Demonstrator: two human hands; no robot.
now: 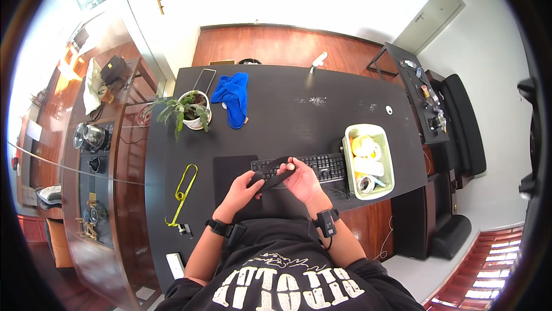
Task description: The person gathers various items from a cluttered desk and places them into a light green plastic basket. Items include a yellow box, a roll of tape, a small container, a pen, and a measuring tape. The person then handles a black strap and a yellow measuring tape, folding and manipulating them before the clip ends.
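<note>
Both my hands hold a black fabric strap (272, 180) above the near edge of the dark desk. My left hand (239, 190) grips its left end, where the strap is folded over. The right end is pinched between the fingers of my right hand (300, 178). Under and behind the strap lies a black keyboard (326, 167), partly hidden by it and by my right hand. A black mouse pad (224, 173) lies to the left of the keyboard. Each wrist wears a black band, the right one with a small box on it.
A green plastic basket (390, 173) with tape rolls and other items stands right of the keyboard. A yellow tape measure (185, 190) lies at the left. Further back are a potted plant (195, 122), a phone (205, 81) and a blue cloth (234, 97). A white power strip (175, 266) lies near the left corner.
</note>
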